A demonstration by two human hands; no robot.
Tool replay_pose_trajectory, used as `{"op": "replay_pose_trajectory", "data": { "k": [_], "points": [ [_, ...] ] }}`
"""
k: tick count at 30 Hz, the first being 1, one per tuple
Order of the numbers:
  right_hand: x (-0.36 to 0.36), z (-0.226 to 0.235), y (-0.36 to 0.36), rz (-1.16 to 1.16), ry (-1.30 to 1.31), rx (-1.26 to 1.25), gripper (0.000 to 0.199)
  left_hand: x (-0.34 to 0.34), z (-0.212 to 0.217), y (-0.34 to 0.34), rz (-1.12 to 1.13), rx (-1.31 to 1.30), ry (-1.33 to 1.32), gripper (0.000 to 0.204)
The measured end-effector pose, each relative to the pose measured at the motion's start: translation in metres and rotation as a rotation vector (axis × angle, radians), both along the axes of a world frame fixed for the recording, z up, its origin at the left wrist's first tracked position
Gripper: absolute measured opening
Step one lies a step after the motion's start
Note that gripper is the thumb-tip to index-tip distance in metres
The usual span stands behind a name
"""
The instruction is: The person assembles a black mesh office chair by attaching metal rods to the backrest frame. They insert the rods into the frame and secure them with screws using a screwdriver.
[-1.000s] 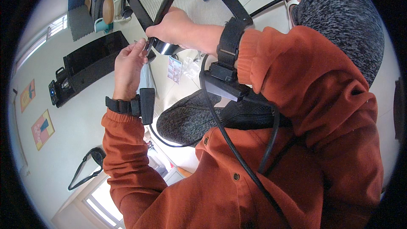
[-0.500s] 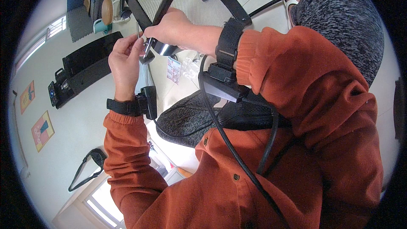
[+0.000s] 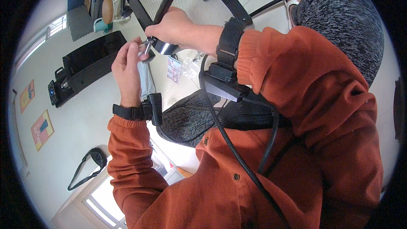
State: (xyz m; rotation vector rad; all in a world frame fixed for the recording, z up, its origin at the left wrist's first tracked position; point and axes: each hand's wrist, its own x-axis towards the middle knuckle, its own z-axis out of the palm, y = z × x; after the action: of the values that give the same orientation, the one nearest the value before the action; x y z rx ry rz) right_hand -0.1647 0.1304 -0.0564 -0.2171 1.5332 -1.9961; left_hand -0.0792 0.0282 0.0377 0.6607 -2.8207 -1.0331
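Note:
My right hand (image 3: pixel 176 27) is closed around the lower end of a black chair-frame bar (image 3: pixel 169 0), beside a shiny black tube end (image 3: pixel 164 47). My left hand (image 3: pixel 127 64) pinches a thin metal rod that looks like a hex key (image 3: pixel 146 42), its tip at a flat metal edge at the bar's end. What the tip touches is too small to make out. Behind the bar lies a light mesh chair panel (image 3: pixel 190 6) in a black frame. Both wrists carry black straps with small boxes.
A printed leaflet (image 3: pixel 174 68) and clear plastic bags (image 3: pixel 191 68) lie on the tiled floor. Left of my left hand are a long black screen-like object (image 3: pixel 95 53), a remote (image 3: pixel 52 93) and a teal mug (image 3: pixel 101 26). A black cable (image 3: pixel 227 138) crosses my torso.
My left hand has moved slightly right and toward me. The metal rod has swung from nearly upright to roughly level. My right hand keeps its hold on the bar.

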Motion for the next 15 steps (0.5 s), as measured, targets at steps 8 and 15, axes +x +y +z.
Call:
{"op": "replay_pose_trajectory", "data": {
  "k": [8,15],
  "points": [
    [0.000,0.000,0.000,0.007,0.035,0.014,0.036,-0.012,0.012,0.016,0.341,0.410,-0.325,0.025],
    [0.001,-0.004,-0.005,0.011,-0.018,0.000,0.038,-0.017,0.019,0.011,0.024,-0.066,-0.474,0.018]
  ]
}}
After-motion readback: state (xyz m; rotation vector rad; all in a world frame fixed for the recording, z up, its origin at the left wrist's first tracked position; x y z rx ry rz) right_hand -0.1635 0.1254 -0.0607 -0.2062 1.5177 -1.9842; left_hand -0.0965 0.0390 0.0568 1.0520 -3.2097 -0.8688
